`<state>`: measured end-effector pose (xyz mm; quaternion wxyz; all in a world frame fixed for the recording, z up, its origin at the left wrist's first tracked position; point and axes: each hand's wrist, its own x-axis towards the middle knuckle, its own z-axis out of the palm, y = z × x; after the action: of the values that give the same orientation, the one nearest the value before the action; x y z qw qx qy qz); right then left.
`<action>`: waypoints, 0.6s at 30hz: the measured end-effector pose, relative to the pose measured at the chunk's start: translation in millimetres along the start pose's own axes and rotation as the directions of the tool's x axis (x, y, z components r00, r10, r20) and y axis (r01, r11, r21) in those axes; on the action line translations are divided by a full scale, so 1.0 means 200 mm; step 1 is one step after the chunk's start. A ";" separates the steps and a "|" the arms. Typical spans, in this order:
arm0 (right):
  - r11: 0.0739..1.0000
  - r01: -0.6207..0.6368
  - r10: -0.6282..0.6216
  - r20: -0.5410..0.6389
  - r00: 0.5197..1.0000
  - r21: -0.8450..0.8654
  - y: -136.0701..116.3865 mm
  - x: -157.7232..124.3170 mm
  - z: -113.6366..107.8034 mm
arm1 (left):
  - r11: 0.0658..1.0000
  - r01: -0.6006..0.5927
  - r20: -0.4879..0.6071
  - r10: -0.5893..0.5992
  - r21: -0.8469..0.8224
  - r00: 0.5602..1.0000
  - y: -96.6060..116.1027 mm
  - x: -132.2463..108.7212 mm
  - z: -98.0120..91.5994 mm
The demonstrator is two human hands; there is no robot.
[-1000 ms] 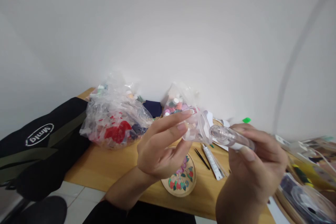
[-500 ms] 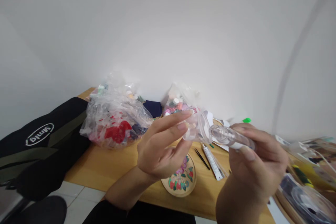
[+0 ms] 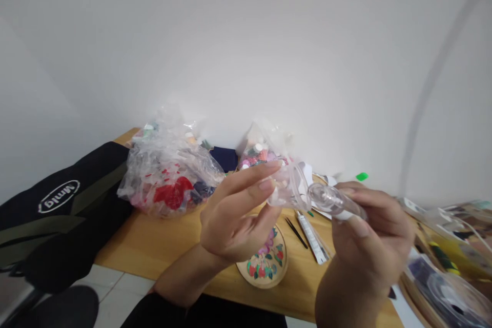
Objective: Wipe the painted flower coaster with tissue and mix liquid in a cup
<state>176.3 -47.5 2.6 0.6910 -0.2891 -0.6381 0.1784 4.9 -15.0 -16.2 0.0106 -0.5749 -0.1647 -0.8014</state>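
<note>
My left hand pinches a clear, cup-like plastic piece between its thumb and fingertips, above the table's middle. On the right, my right hand grips a clear tubular piece, whose rounded end points left at the cup-like piece. The two clear pieces meet or nearly meet; whether they touch I cannot tell. Below my left hand lies a round wooden disc with painted flowers and fruit, partly covered by that hand. Black tweezers and a white tube lie to its right.
Plastic bags with colourful items stand at the back left, another bag behind my left hand. A dark blue item sits between them. A black bag is at the left; clear round packages are at the lower right.
My right hand has moved slightly left with the tubular piece, towards the cup-like piece. My left hand has hardly moved.
</note>
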 end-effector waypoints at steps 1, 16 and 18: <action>1.000 -0.005 0.005 0.006 1.000 0.006 0.00 0.00 0.00 | 1.000 -0.021 -0.041 0.021 0.000 0.999 0.00 0.00 0.00; 0.999 -0.039 0.038 0.040 0.998 0.009 0.03 -0.03 -0.03 | 0.998 -0.004 -0.033 0.006 0.056 0.999 0.00 0.00 0.00; 0.999 -0.042 0.041 0.045 0.998 0.021 0.04 -0.03 -0.02 | 0.998 -0.011 -0.037 0.013 0.062 0.999 0.00 0.00 0.00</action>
<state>181.3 -46.4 -7.0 0.6759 -0.2905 -0.6452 0.2060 5.7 -14.2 -16.5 0.0362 -0.5601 -0.1855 -0.8066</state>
